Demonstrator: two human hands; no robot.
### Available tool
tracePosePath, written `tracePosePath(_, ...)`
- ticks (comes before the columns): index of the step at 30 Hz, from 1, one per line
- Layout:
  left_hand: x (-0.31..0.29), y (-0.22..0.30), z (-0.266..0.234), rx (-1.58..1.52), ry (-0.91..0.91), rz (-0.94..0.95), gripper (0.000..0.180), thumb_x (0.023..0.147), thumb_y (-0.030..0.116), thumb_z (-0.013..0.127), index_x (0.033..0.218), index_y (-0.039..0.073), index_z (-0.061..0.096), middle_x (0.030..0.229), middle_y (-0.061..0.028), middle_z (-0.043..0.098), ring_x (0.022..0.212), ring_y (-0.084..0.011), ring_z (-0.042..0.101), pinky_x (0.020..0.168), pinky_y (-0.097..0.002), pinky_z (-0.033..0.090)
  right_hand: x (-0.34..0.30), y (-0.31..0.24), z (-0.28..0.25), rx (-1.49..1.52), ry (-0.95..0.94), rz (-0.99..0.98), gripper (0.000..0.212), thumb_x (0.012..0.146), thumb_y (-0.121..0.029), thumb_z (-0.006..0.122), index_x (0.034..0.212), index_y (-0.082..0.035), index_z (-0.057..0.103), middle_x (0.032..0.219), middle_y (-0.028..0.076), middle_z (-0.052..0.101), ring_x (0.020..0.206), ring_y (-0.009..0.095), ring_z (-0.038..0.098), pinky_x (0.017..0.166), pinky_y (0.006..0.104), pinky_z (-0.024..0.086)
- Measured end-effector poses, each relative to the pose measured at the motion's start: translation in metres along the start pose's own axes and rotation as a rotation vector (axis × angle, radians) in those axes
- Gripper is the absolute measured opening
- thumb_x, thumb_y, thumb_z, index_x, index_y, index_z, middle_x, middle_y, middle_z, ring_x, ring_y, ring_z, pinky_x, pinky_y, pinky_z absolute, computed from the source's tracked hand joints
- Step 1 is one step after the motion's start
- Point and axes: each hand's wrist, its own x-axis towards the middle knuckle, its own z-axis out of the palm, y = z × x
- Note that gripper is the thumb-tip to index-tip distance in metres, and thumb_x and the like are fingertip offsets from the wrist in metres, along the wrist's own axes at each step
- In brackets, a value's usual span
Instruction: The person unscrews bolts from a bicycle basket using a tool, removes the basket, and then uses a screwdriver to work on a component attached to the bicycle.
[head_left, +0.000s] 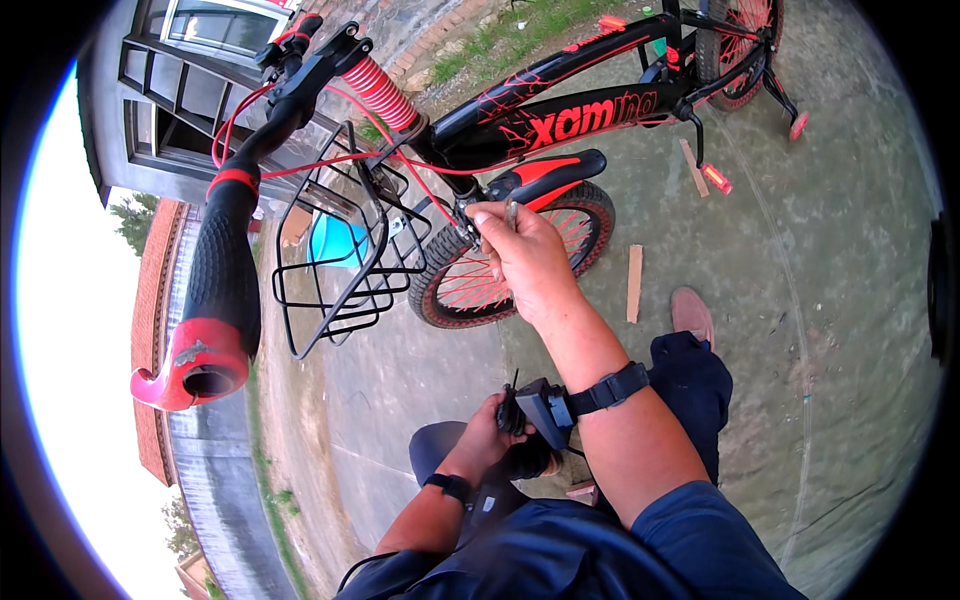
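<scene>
A black-and-red bicycle (500, 105) stands in front of me, its front wheel (470, 318) below a black-and-red mudguard (540, 178). My right hand (525, 255) reaches up to the fork beside the front brake. Its thumb and fingers are pinched on a small silvery metal piece (512, 214), mostly hidden by the fingers. Lower down, near my knees, my left hand (482, 440) is closed around a small black part (512, 412) with a thin black tail sticking up. What kind of part it is does not show.
A black wire basket (350, 285) and the handlebar grip (222, 265) project at the left. Behind the basket is a blue bucket (338, 241). Cardboard strips (634, 284) lie on the concrete by my shoe (692, 315). A red pedal (716, 179) sticks out. A black box (548, 412) is strapped to my right wrist.
</scene>
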Motion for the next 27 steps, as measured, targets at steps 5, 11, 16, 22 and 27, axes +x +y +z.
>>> tracePosePath(5,0.003,0.0,0.011,-0.017,0.052,0.011,0.043,0.1,0.04,0.035,0.113,0.007,0.058,0.097,-0.0119,0.067,0.085,-0.0258,0.065,0.07,-0.0366,0.053,-0.001,-0.006,0.004,-0.031,0.014,-0.005,0.021,0.093,-0.017,0.061,0.108,-0.003,0.066,0.07,-0.002,0.052,0.05,0.004,0.043,0.044,0.019,0.032)
tracePosePath(11,0.0,-0.006,-0.004,-0.091,0.015,0.016,0.045,0.099,0.047,0.037,0.113,0.009,0.055,0.093,-0.0158,0.066,0.082,-0.0294,0.065,0.073,-0.0382,0.051,0.0,0.01,0.004,-0.085,-0.011,0.026,0.021,0.093,-0.02,0.062,0.107,-0.005,0.066,0.07,-0.003,0.052,0.049,0.003,0.043,0.044,0.0188,0.033)
tracePosePath(16,-0.011,0.002,0.008,-0.145,0.009,0.033,0.045,0.098,0.047,0.039,0.11,0.009,0.059,0.091,-0.014,0.068,0.077,-0.0291,0.066,0.074,-0.0418,0.052,-0.001,0.005,0.001,-0.18,-0.005,-0.025,0.017,0.095,-0.016,0.058,0.105,-0.004,0.065,0.069,-0.003,0.052,0.047,0.004,0.042,0.042,0.0202,0.031)
tracePosePath(22,-0.017,-0.013,0.001,-0.278,-0.046,0.069,0.042,0.097,0.046,0.043,0.112,0.009,0.057,0.089,-0.0161,0.068,0.073,-0.0286,0.066,0.066,-0.037,0.051,0.002,0.013,-0.017,-0.421,0.133,0.007,0.023,0.093,-0.022,0.063,0.11,-0.007,0.065,0.071,-0.002,0.054,0.046,0.004,0.043,0.037,0.0187,0.026)
tracePosePath(27,-0.028,-0.029,-0.02,-0.303,0.0,0.075,0.041,0.096,0.045,0.046,0.107,0.008,0.057,0.087,-0.0159,0.067,0.069,-0.0286,0.065,0.064,-0.037,0.051,-0.006,0.012,-0.016,-0.515,0.14,0.026,0.023,0.093,-0.023,0.063,0.11,-0.008,0.064,0.073,-0.002,0.054,0.047,0.005,0.043,0.038,0.0187,0.026)
